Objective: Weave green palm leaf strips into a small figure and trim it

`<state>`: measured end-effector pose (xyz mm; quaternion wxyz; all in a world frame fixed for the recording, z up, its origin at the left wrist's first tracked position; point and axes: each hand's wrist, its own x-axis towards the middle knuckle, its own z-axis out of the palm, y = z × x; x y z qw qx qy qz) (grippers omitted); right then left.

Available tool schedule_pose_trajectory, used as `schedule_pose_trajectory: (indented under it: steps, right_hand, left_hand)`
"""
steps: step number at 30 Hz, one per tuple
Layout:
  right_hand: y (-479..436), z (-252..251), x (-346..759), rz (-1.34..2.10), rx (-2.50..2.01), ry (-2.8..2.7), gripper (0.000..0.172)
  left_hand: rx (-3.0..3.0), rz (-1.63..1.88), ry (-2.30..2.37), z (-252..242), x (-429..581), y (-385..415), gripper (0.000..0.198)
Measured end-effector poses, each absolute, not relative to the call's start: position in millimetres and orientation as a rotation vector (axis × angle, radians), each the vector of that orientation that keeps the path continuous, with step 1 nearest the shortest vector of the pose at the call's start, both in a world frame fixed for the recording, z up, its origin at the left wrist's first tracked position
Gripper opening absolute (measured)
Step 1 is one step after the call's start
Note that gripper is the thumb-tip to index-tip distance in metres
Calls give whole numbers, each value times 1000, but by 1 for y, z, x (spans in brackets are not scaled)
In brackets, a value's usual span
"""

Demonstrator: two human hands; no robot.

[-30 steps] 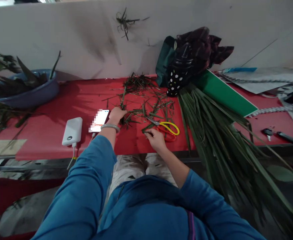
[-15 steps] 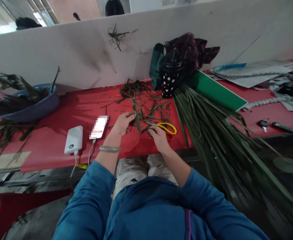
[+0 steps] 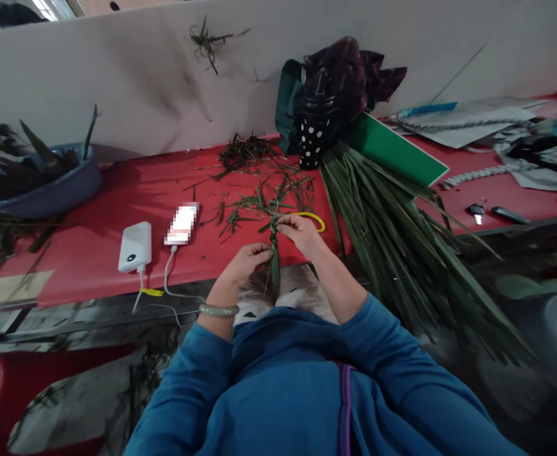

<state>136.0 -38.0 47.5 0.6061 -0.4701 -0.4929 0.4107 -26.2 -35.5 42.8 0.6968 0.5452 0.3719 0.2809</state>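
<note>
Between my hands is a green woven leaf strip (image 3: 274,244), held upright near the table's front edge, its broad end hanging downward. My left hand (image 3: 247,263) pinches its lower part, fingers closed. Higher up, my right hand (image 3: 300,231) pinches the knotted upper part between thumb and fingers. Yellow-handled scissors (image 3: 317,220) lie on the table just behind my right hand, their blades hidden. Cut leaf scraps (image 3: 245,206) are scattered around and behind the strip.
A red-covered table (image 3: 140,183) runs along a wall. On it are a white power bank (image 3: 135,247), a phone (image 3: 182,223) on a cable, a blue basin (image 3: 64,183) of leaves, a flowered black tumbler (image 3: 311,136), long green leaves (image 3: 378,221), a green board (image 3: 397,149) and keys (image 3: 476,209).
The leaf strip has come toward me, to the table edge. My right hand has moved up to its upper part, while my left now grips it lower. The view has tilted downward.
</note>
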Motion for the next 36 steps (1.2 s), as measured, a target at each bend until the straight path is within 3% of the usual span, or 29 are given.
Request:
schedule_pose_trajectory:
  steps: [3,9,17,24,36]
  right_hand:
    - [-41,47,133,839,-1117,-1206,12]
    - [-47,41,114,832,-1158,-1224,13]
    - [-48,31,107,1003,-1135,-1276,15]
    - [-40,20,118,840,-1271,-1308,17]
    - [-33,18,112,899,-1269,-1094,19]
  left_hand:
    - [1211,649,893,40,-27,-35,24]
    - [1147,1066,974,46,-23,-31,31]
    - [868,979,846,46,-22,-32,27]
    - [805,992,822,28,-11,-23,28]
    - [789,971,743,28,-11,-25,30]
